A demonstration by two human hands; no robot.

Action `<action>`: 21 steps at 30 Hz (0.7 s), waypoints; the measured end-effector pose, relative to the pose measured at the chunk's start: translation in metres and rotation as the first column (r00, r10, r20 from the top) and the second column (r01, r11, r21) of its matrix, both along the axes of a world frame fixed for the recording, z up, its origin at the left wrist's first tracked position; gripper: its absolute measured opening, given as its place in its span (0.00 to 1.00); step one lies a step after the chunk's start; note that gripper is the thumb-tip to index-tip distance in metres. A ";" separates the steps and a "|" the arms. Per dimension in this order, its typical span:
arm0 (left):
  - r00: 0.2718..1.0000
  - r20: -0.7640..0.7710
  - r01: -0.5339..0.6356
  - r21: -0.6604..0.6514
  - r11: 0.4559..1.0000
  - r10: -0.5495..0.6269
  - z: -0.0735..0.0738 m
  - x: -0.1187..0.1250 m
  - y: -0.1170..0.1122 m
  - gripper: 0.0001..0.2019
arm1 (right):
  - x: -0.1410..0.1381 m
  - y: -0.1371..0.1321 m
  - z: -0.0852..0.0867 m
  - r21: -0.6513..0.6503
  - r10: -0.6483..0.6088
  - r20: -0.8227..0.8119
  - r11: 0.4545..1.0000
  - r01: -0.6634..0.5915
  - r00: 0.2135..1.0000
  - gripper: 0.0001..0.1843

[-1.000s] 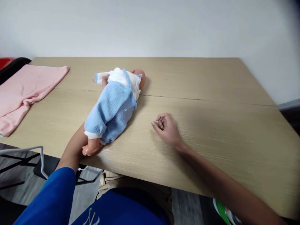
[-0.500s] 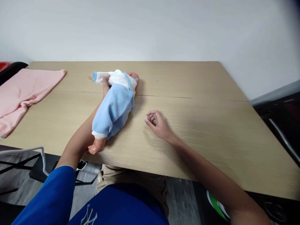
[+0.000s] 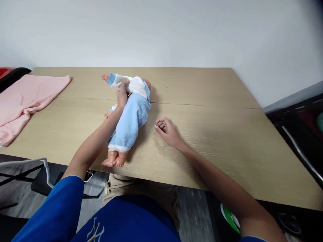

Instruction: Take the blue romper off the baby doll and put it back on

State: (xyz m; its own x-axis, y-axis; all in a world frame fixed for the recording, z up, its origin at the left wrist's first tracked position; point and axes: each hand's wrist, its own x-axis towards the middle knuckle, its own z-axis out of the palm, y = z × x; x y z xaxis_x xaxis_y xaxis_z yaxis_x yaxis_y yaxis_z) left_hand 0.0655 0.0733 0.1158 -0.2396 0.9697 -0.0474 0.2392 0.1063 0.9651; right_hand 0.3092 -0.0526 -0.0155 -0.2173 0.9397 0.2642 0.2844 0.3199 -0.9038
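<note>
A baby doll (image 3: 133, 116) in a white top and fuzzy light-blue overalls lies tilted on its side on the wooden table (image 3: 214, 134). Its bare feet point toward me near the front edge, and its head is at the far end, mostly hidden. My left hand (image 3: 122, 92) is closed around the doll's upper arm and side, with the fingers partly behind the white sleeve. One doll hand sticks out at the far left, the other shows below my wrist. To the right of the doll, my right hand (image 3: 168, 132) rests on the table, fingers loosely curled, apart, holding nothing.
A pink cloth (image 3: 35, 97) lies over the table's left end. Below it, a white tube (image 3: 45, 164) and a dark frame stand by the front edge. A pale wall (image 3: 151, 33) rises behind the table. Black equipment (image 3: 300, 131) borders the right side.
My left hand has shifted slightly to the right with the doll. The doll has rolled, so both feet and its second hand now show. My right hand has hardly moved.
</note>
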 end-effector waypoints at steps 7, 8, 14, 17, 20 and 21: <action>0.831 0.549 -0.154 0.382 0.911 -0.090 -0.039 0.008 0.025 0.20 | 0.002 0.006 -0.007 -0.028 -0.011 -0.079 1.000 0.008 0.997 0.21; 0.845 0.526 -0.142 0.403 0.904 -0.102 -0.042 0.009 0.027 0.21 | 0.003 0.008 -0.008 -0.038 -0.019 -0.106 0.999 0.015 0.994 0.22; 0.947 0.254 0.025 0.550 0.835 -0.196 -0.043 0.023 0.015 0.19 | 0.013 0.018 -0.001 -0.166 -0.071 -0.320 0.986 0.017 0.945 0.32; 0.953 0.057 0.222 0.535 0.815 -0.297 -0.044 0.032 0.002 0.22 | 0.019 0.017 0.009 -0.303 -0.115 -0.470 0.952 -0.037 0.875 0.37; 0.877 -0.227 0.478 0.505 0.718 -0.424 -0.042 0.037 -0.013 0.30 | 0.024 0.015 0.019 -0.409 -0.185 -0.603 0.907 -0.101 0.776 0.43; 0.829 -0.327 0.559 0.489 0.670 -0.454 -0.041 0.037 -0.018 0.34 | 0.026 0.015 0.021 -0.432 -0.208 -0.639 0.894 -0.121 0.740 0.44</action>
